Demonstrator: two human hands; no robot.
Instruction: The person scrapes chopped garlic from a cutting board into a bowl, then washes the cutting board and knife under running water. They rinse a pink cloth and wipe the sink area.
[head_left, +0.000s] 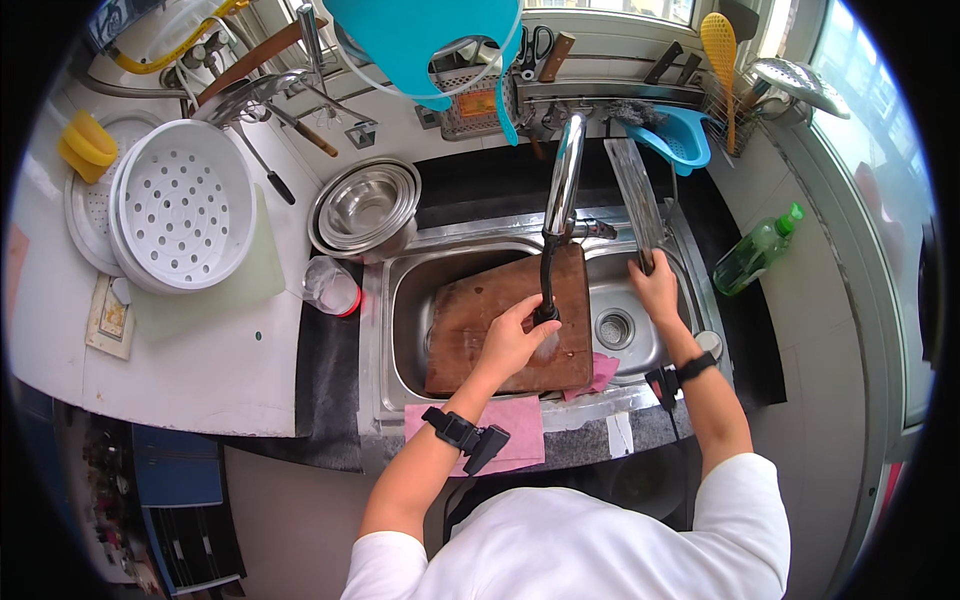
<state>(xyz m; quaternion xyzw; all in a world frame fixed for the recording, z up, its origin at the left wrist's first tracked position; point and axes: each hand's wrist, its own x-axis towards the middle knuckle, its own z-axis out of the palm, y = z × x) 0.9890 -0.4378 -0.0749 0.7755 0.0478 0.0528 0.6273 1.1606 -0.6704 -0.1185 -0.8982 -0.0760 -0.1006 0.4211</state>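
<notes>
My left hand (511, 337) grips the black spray head (546, 311) of the chrome faucet (566, 172) over the left basin. Water seems to run from it onto a brown wooden cutting board (480, 322), which lies tilted across that basin of the steel double sink (379, 330). My right hand (657, 291), above the right basin, is closed around the dark handle of a long, wide metal blade, apparently a knife (634, 187). Its blade points away from me toward the back counter. The drain (615, 328) shows below and left of the right hand.
Nested steel bowls (367, 202) and a red-lidded clear jar (330, 286) stand left of the sink, near a white perforated steamer (176, 206). A green bottle (754, 251) is at right. Pink cloths (517, 431) lie along the front edge. A blue plastic basin (427, 45) hangs behind.
</notes>
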